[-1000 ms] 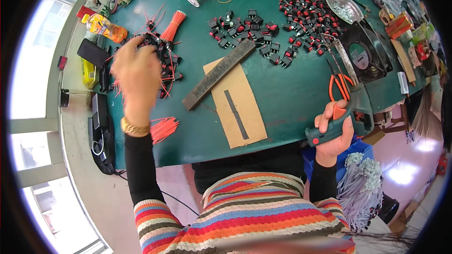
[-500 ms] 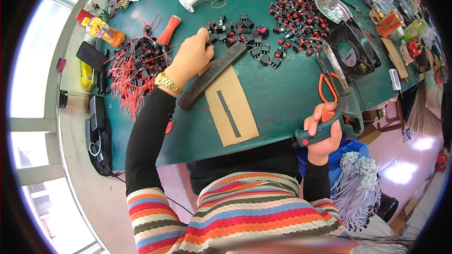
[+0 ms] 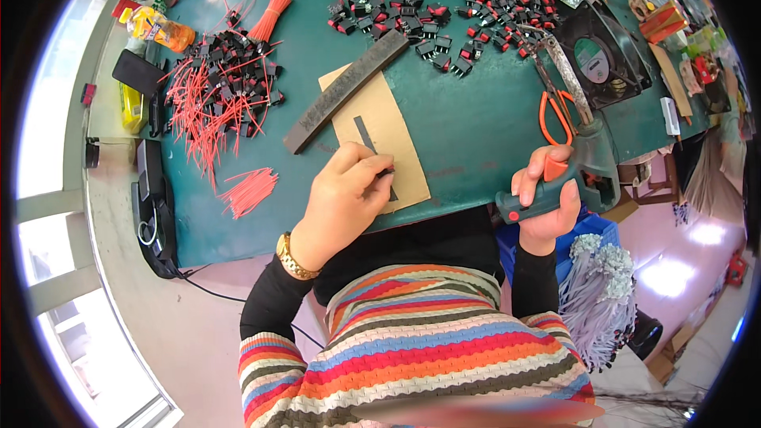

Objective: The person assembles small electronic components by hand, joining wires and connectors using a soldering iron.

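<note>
Fingers point(image 3: 366, 165) of my left hand point(image 3: 342, 204) are pinched around a small black component point(image 3: 386, 172), which sits at the fingertips just above the cardboard sheet point(image 3: 390, 143); I cannot tell its long axis (too little shows). Left of that hand, red wires point(image 3: 208, 103) lie on the green table point(image 3: 476, 119). A dark strip point(image 3: 346, 89) runs diagonally, low-left to upper-right. My right hand point(image 3: 547, 198) is clenched on the grip of a green gun-shaped tool point(image 3: 577, 160); its long axis tilts upward, its metal tip pointing away, toward the black fan point(image 3: 604, 49).
</note>
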Tool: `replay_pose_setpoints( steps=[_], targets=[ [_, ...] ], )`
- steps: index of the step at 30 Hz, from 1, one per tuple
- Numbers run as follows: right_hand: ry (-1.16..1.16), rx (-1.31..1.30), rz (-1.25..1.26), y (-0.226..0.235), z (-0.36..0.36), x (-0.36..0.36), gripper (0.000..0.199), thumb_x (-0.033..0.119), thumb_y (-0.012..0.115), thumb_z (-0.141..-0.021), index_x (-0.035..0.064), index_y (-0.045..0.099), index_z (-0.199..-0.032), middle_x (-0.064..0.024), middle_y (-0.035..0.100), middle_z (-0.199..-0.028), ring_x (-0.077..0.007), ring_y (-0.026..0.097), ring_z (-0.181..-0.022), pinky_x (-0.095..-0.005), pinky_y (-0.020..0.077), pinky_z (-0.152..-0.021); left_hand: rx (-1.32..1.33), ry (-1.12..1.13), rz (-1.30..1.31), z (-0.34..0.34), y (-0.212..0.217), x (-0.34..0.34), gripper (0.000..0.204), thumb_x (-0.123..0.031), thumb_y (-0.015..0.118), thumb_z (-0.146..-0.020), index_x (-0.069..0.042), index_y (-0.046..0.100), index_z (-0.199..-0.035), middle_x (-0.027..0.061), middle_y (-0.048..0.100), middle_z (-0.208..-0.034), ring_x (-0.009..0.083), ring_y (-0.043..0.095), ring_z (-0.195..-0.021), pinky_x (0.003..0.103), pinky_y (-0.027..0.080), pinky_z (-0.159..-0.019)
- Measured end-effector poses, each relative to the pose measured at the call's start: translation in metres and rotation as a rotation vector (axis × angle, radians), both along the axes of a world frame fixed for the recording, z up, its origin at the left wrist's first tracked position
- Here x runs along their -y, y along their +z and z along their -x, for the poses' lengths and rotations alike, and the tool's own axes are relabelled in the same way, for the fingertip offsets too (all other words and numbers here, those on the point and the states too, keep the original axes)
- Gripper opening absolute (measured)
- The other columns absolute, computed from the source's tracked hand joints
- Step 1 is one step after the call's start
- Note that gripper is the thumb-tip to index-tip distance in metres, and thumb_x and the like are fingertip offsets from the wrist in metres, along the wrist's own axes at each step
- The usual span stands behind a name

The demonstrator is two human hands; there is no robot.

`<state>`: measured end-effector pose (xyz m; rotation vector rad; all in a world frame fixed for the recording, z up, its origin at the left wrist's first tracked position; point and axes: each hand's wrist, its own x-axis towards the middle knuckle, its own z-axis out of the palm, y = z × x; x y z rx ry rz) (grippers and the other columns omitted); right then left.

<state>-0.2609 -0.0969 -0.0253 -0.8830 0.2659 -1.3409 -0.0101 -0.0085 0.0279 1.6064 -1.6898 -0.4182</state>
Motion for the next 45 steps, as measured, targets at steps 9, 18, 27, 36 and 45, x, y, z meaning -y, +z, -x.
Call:
replay_pose_setpoints(
  steps=[9,18,27,36,45],
  targets=[
    [0.012,-0.011,0.012,0.000,0.003,-0.004,0.046,0.038,0.052,-0.092,0.0015,0.042,-0.118,-0.0159,0.050,-0.097,-0.0149,0.054,-0.059,-0.0316,0.0482,-0.062,0.219,0.048,0.122,0.007,-0.020,-0.009,0.035,-0.001,0.073,-0.073,-0.005,0.065,-0.106,0.0084,0.057,-0.081,0.0187,0.054,-0.061,0.033,0.046,-0.053],
    [0.022,-0.057,0.007,-0.003,0.008,-0.003,0.048,0.039,0.053,-0.091,0.0007,0.042,-0.117,-0.0155,0.049,-0.097,-0.0145,0.054,-0.059,-0.0292,0.0463,-0.060,0.235,0.633,-0.204,-0.098,0.021,-0.059,0.016,-0.001,0.067,-0.079,-0.002,0.062,-0.094,0.0125,0.056,-0.086,0.0244,0.057,-0.069,0.034,0.047,-0.062],
    [0.047,-0.067,0.052,-0.006,0.008,-0.001,0.047,0.038,0.052,-0.091,0.0007,0.041,-0.117,-0.0145,0.049,-0.098,-0.0129,0.053,-0.058,-0.0289,0.0463,-0.062,0.281,0.485,-0.170,-0.106,-0.002,-0.074,0.009,0.003,0.063,-0.079,-0.002,0.059,-0.086,0.0121,0.054,-0.084,0.0313,0.052,-0.084,0.038,0.043,-0.075],
    [0.031,-0.097,0.088,-0.005,0.009,-0.005,0.048,0.038,0.054,-0.091,0.0002,0.042,-0.118,-0.0157,0.049,-0.099,-0.0147,0.054,-0.062,-0.0304,0.0463,-0.063,0.162,0.503,0.101,-0.094,-0.010,-0.066,0.011,0.002,0.063,-0.082,-0.002,0.056,-0.090,0.0107,0.055,-0.082,0.0273,0.055,-0.075,0.034,0.046,-0.067],
    [-0.122,-0.256,0.035,0.003,-0.012,-0.051,0.046,0.038,0.060,-0.088,-0.0013,0.047,-0.109,-0.0172,0.056,-0.091,-0.0163,0.057,-0.057,-0.0309,0.0486,-0.057,-0.008,0.041,0.043,-0.029,0.008,-0.038,0.016,0.001,0.062,-0.083,0.000,0.054,-0.097,0.0137,0.053,-0.084,0.0319,0.056,-0.071,0.036,0.047,-0.061]
  ],
)
